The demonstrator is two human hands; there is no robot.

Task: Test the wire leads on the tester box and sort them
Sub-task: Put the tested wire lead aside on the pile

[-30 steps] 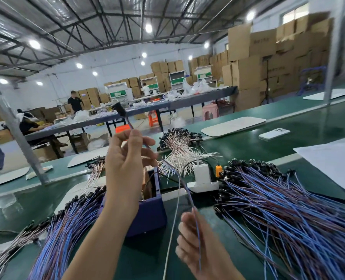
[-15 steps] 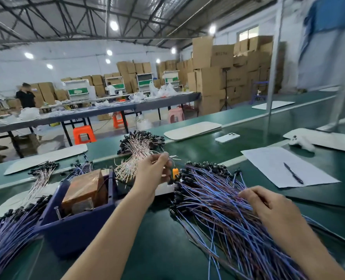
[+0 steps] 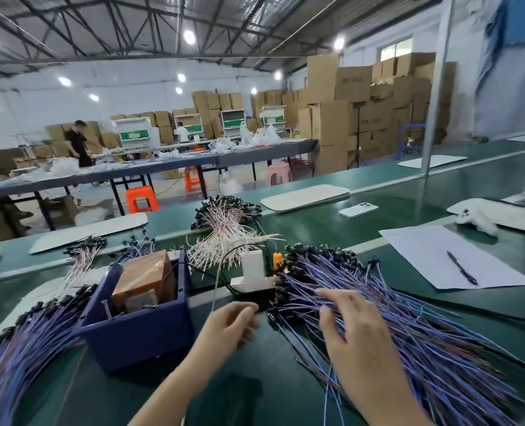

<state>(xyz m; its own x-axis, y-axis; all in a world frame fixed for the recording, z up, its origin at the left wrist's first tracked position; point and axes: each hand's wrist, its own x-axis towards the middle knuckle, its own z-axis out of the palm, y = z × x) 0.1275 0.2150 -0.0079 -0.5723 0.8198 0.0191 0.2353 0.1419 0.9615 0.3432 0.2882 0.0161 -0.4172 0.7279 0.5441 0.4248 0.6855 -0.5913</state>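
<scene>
Step in hand, by my read: pull the next lead off the untested heap. Right hand [image 3: 347, 330] lies over the right pile of blue-purple leads [image 3: 424, 348], fingers spread and only slightly bent, tips touching the wires, nothing gripped. Left hand [image 3: 228, 325] sits just beside that pile's near-left edge, between it and the blue tester box [image 3: 138, 336]. Its fingers are curled toward the thumb; can't tell if they pinch anything, though a thin white cable [image 3: 216, 287] runs down right by them. To do it well: take one lead only, by the wire near its black end. Lift it up and clear rather than dragging sideways, or the neighbours will likely tangle and come along. Let the left hand take the free end so both ends reach the box, and keep tested leads off this heap. Count: 2 hands, 1 tester box, 2 big blue-purple piles (the right one, plus the left pile [image 3: 24, 358] just left of the box), 1 pink-white pile [image 3: 224, 232] behind the box. Further back left: 1 small pinkish bunch [image 3: 82, 253] and 1 small blue bunch [image 3: 138, 247]. Also 1 white plug [image 3: 252, 270], 1 paper sheet [image 3: 433, 250], 1 pen [image 3: 461, 268], 1 phone [image 3: 358, 209]. Single leads: too many to count.
</scene>
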